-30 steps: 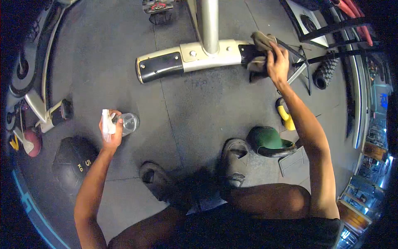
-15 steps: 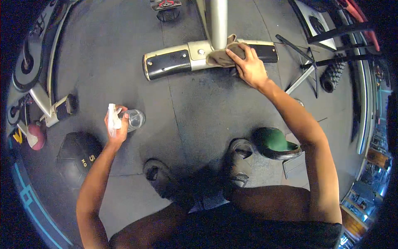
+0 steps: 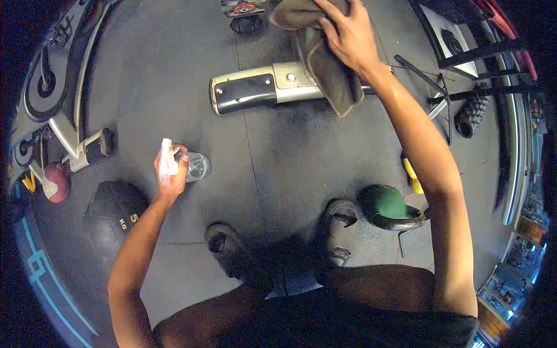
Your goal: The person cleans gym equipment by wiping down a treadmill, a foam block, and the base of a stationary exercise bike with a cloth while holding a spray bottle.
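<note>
My left hand (image 3: 173,171) is wrapped round a clear spray bottle (image 3: 198,166) with a white trigger head, held out over the floor at the left. At the top, my right hand (image 3: 353,37) grips a brown cloth (image 3: 336,75), one part bunched beneath the fingers and the rest hanging down. The cloth hides much of the upright post and the right part of the machine's foot bar (image 3: 290,78). That bar is cream metal with black end pads.
On the left are an exercise bike's foot (image 3: 93,152), a pink ball (image 3: 56,182) and a black 5 KG ball (image 3: 116,214). To the right lie a green kettlebell (image 3: 383,202), something yellow (image 3: 413,174) and a foam roller (image 3: 470,119). My shoes (image 3: 342,223) stand below.
My right hand has lifted the cloth from the base of the post, upward in view, and the cloth now hangs loose. My left hand still holds the spray bottle.
</note>
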`<act>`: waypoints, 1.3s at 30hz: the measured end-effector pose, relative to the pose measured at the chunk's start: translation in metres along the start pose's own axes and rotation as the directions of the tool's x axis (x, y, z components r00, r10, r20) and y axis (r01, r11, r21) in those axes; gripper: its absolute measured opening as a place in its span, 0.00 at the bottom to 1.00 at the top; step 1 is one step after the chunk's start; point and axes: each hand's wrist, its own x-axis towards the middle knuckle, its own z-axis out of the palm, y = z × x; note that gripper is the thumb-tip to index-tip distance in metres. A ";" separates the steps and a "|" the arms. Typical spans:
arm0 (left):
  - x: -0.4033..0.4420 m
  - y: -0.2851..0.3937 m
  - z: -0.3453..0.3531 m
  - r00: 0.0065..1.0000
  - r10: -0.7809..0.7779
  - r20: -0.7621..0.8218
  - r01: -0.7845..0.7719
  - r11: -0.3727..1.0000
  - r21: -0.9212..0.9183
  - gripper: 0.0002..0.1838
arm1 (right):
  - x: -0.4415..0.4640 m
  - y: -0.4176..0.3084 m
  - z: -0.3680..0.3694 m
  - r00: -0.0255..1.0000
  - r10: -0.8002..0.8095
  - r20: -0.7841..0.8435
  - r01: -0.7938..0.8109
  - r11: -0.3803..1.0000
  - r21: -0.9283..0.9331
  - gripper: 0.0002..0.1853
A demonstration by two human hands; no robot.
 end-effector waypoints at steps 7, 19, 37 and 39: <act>-0.001 -0.002 -0.001 1.000 -0.003 0.010 0.004 1.000 -0.030 0.18 | -0.012 -0.017 0.042 0.955 0.180 0.235 -0.126 0.965 -0.228 0.26; 0.003 0.000 -0.002 0.998 0.056 0.002 -0.056 0.996 -0.068 0.17 | -0.109 -0.069 0.037 0.796 0.111 0.594 0.068 0.960 -0.270 0.20; 0.001 0.002 -0.002 0.998 0.047 -0.031 -0.051 0.990 -0.134 0.12 | -0.049 -0.088 0.097 0.889 0.024 0.457 -0.104 0.983 0.150 0.21; 0.001 0.004 -0.002 0.998 0.047 -0.031 -0.051 0.983 -0.174 0.12 | -0.055 -0.109 0.098 0.878 0.048 0.476 -0.049 0.999 -0.010 0.21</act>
